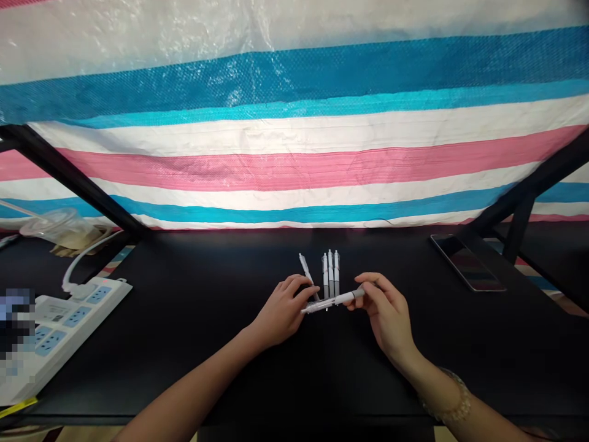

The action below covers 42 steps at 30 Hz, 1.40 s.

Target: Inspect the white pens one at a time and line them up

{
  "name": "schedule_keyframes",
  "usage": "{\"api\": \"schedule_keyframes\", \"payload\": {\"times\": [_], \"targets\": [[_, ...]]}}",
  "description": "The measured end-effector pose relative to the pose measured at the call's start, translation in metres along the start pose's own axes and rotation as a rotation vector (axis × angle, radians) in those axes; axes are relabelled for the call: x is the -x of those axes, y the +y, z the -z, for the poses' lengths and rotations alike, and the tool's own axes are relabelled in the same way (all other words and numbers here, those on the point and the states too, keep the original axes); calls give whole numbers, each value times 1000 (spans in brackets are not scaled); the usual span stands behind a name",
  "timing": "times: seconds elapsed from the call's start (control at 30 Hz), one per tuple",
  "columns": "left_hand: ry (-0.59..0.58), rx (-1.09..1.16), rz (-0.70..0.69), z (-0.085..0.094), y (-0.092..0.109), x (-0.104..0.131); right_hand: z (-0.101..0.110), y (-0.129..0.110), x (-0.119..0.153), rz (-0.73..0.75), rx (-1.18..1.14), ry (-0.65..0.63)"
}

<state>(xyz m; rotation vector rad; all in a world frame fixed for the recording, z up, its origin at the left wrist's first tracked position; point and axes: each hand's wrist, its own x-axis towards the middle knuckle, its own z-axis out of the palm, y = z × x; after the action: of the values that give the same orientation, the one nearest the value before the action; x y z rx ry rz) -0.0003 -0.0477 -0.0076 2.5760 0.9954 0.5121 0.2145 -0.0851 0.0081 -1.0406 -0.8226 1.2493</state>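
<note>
My right hand (386,310) pinches the grey end of a white-and-grey pen (346,298), which is held slanted above the black table. Its white end points left, close to the fingers of my left hand (285,307). My left fingers are curled round the lower part of a second white-and-grey pen (304,265), which tilts up and to the left. Just beyond the two hands, three similar pens (330,270) lie side by side with their white ends pointing away from me. My left fingertips partly cover the second pen.
A dark smartphone (468,263) lies at the right on the black table (193,307). On the left is a white power strip (85,319) with a plugged-in cable. A clear plastic cup (57,224) lies beyond it. A striped sheet (294,172) hangs behind, between black frame bars (83,184).
</note>
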Motion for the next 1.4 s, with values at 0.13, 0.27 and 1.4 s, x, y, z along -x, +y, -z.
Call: {"api": "schedule_keyframes", "payload": {"times": [0.13,0.27,1.4], "targets": [[39,36,18,-1,-3,1,1,-2,-3,-129,-69,-9],[147,176,58,-3,-2,1,1,-1,-5,-307,-167,-2],[383,1503,704,6,20,-3,-13,24,18,-746,113,-604]]}}
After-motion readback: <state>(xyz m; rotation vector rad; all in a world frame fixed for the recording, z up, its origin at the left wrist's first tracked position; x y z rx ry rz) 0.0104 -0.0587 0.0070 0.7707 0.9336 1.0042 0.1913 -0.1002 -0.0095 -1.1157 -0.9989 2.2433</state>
